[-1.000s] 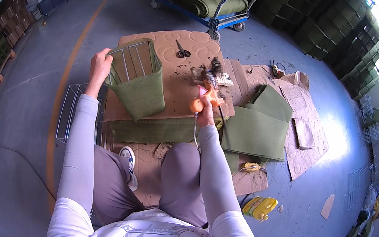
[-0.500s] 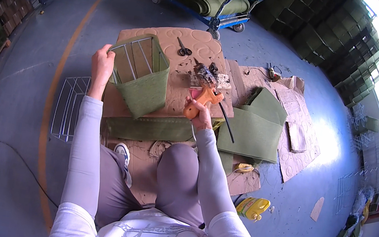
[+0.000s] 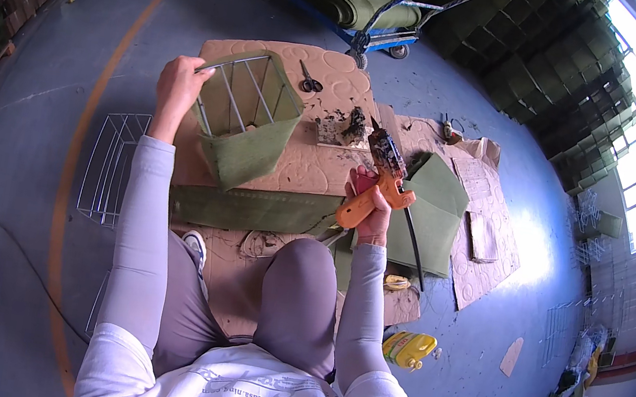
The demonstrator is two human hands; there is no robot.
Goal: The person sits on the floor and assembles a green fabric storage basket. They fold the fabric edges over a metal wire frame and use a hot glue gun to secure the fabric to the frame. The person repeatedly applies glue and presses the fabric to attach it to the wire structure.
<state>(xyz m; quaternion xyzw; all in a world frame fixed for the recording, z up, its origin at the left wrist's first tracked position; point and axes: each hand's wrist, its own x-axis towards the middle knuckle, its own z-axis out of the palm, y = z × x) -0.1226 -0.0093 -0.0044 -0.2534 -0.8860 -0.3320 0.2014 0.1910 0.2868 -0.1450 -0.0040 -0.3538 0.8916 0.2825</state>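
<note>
My left hand (image 3: 179, 90) is closed on the upper left edge of a wire-frame basket (image 3: 249, 154) wrapped in green felt. The basket stands tilted on the padded tan work surface (image 3: 309, 174), its metal bars showing at the open side. In my right hand (image 3: 372, 219) is an orange glue gun (image 3: 389, 191), its front caked with dark residue and pointing away from me. A black rod or cord hangs from the gun's rear. Beyond it lies a small board (image 3: 332, 132) smeared with black glue, with a dark lump on it. Scissors (image 3: 310, 78) rest farther back.
Green felt sheets (image 3: 429, 227) lie right of the work surface. A bare wire frame (image 3: 110, 171) stands on the floor at left. A yellow bottle (image 3: 408, 349) lies near my right elbow. At the back is a blue cart (image 3: 362, 38) loaded with folded felt.
My right hand has moved right with the glue gun, away from the glue-smeared board. My left hand and the basket have shifted slightly right.
</note>
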